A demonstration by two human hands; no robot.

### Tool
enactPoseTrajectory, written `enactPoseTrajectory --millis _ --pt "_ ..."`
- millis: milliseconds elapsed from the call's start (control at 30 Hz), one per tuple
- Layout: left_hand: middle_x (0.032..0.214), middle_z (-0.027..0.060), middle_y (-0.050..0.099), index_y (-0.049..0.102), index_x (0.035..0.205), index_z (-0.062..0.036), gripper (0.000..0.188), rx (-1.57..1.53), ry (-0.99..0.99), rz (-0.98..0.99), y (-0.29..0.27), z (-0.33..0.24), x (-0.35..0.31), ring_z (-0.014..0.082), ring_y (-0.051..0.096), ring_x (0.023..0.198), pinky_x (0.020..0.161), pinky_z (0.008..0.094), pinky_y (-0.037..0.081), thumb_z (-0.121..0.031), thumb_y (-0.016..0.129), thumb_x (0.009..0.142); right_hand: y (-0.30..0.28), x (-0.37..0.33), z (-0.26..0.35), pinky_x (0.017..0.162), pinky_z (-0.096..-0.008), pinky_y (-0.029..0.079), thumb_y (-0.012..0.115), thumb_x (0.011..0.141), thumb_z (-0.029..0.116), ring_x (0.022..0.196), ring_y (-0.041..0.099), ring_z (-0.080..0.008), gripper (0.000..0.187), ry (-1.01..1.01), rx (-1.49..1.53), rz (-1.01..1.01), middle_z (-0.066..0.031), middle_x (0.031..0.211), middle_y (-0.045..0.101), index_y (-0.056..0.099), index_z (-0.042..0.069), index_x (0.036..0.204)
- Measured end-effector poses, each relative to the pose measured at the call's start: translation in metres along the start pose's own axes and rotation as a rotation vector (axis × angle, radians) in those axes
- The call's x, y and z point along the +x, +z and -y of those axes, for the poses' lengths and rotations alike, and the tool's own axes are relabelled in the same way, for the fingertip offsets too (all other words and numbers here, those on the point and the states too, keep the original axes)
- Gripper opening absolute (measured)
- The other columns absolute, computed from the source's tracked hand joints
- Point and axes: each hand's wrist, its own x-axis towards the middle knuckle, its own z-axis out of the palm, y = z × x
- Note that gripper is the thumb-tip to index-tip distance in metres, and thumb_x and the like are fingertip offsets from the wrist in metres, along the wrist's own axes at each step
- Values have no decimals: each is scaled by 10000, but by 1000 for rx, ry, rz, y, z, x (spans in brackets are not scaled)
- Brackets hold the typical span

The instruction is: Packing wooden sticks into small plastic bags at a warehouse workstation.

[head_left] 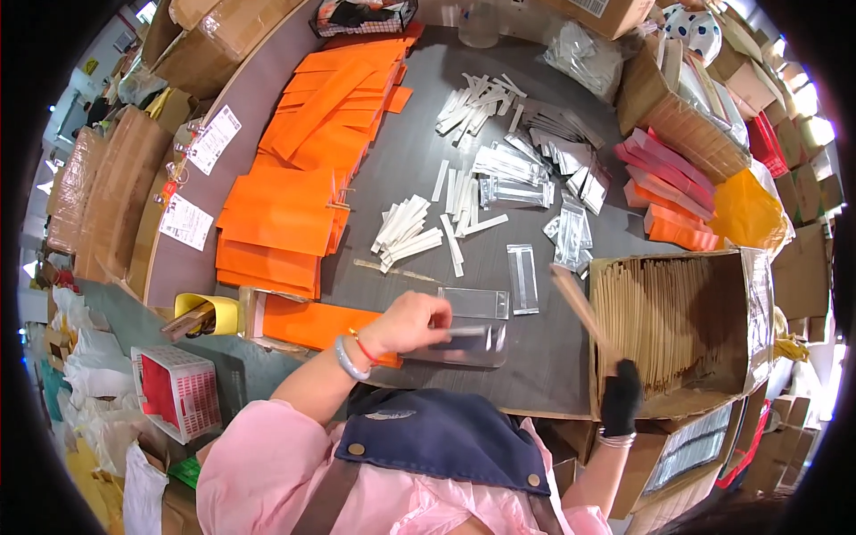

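My left hand (412, 323) is over the table's front edge, its fingers closed on a short white strip (468, 332). The strip lies across a clear plastic sleeve (473, 305) flat on the dark table. My right hand (621, 392), in a black glove, grips the lower end of a thin brown cardboard piece (584, 308) that tilts up to the left. Just right of it, a cardboard box (753, 312) holds a tight row of similar brown pieces (655, 312). Between the hands lies a small clear packet (523, 279). Part of the gloved fingers is hidden.
Orange sheets (276, 214) are stacked along the left, more (312, 324) in a tray near my left forearm. White strips (410, 227) and clear packets (517, 190) lie mid-table. Red and orange pieces (664, 183) sit right. A yellow container (209, 315) hangs at the left edge.
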Motion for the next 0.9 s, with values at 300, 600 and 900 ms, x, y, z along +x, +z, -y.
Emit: enactPoseTrajectory --millis 300,600,900 --pt "1151 76 557 647 1113 -96 575 598 310 -324 6 55 -64 311 494 1097 943 431 408 -265 846 600 66 8 61 623 -392 490 651 813 119 725 607 -282 321 -431 -142 524 -91 740 580 695 207 1119" --pt "1193 84 543 591 1213 -53 728 636 379 -314 18 52 -61 302 480 1115 975 430 393 -268 853 569 112 10 84 682 -420 502 692 785 121 760 611 -321 241 -463 89 341 -105 808 639 711 130 1025" --pt "1181 92 553 584 1227 -61 701 606 436 -345 36 49 -39 315 501 1105 965 434 415 -204 845 593 137 3 163 818 -394 499 802 729 293 924 626 -306 551 -106 482 612 -110 1031 652 623 71 1201"
